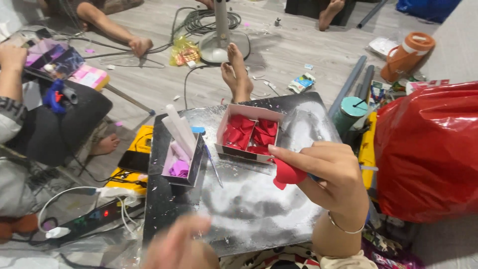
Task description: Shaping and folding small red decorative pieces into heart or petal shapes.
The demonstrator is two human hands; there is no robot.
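My right hand (pixel 334 174) is raised over the right side of a dark worn board (pixel 259 209) and pinches a small red piece of material (pixel 289 175) between thumb and fingers. Just beyond it sits a shallow white box (pixel 222 130) filled with red folded pieces (pixel 249 133). My left hand (pixel 177 246) is blurred at the bottom edge, fingers apart, holding nothing I can make out. A small dark box (pixel 195 163) with white strips (pixel 178 130) and purple pieces (pixel 179 168) stands on the board's left side.
A big red plastic bag (pixel 428 149) lies at the right. A fan base (pixel 221 42) and someone's bare feet (pixel 238 74) are beyond the board. Another person's arm (pixel 11 74) is at the left, a power strip (pixel 94 216) with cables at the lower left, an orange jug (pixel 406 56) far right.
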